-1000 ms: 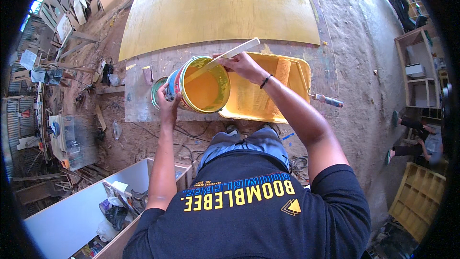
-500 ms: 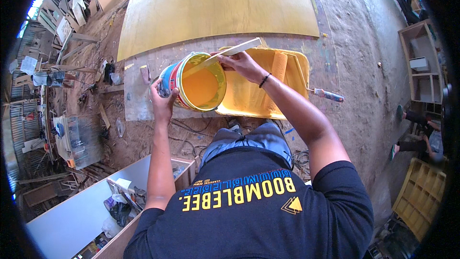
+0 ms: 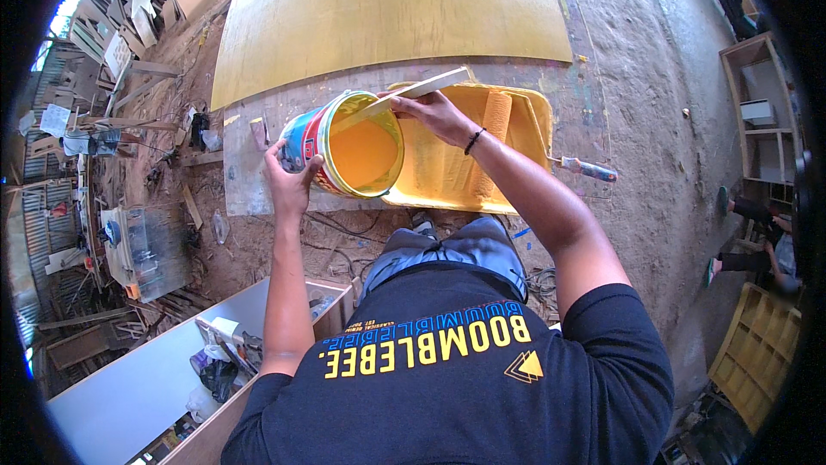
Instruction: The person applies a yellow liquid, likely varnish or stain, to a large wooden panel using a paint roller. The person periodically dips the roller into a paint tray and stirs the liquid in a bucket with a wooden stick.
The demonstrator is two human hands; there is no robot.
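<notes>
A paint bucket (image 3: 311, 140) with yellow-orange paint (image 3: 366, 155) inside is tilted to the right, its rim over the left side of a yellow paint tray (image 3: 538, 112). My left hand (image 3: 291, 174) grips the bucket's outer wall from the left. In my right hand (image 3: 434, 114) is a flat wooden stick (image 3: 430, 84), pinched near its middle; its lower end reaches into the bucket and its upper end points up to the right. A paint roller (image 3: 495, 112) with a yellow sleeve rests in the tray, its handle (image 3: 588, 169) sticking out on the right.
A large yellow-painted panel (image 3: 387, 9) lies beyond the tray on a stained board (image 3: 258, 194). A long white box (image 3: 120, 396) with bags and scraps stands at lower left. At right are a wooden shelf (image 3: 757, 52), a seated person (image 3: 753, 241) and a yellow slatted piece (image 3: 757, 353).
The bucket has tipped slightly further to the right, and the paint surface sits nearer the rim. Both hands keep their holds.
</notes>
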